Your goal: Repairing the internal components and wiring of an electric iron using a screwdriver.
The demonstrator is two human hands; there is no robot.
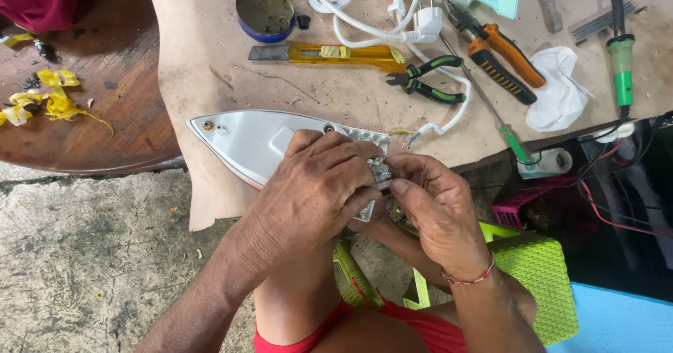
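While the iron's cover is off, both hands work its rear end.
Left hand [315, 188] and right hand [434, 209] pinch a small metal part [381, 173] on the soleplate [245, 139]; white cord [442, 118] not yet attached.

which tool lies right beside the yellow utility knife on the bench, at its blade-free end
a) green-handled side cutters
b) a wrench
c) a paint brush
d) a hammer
a: the green-and-black side cutters lie just right of the yellow utility knife on the brown bench cover, by the white cord.
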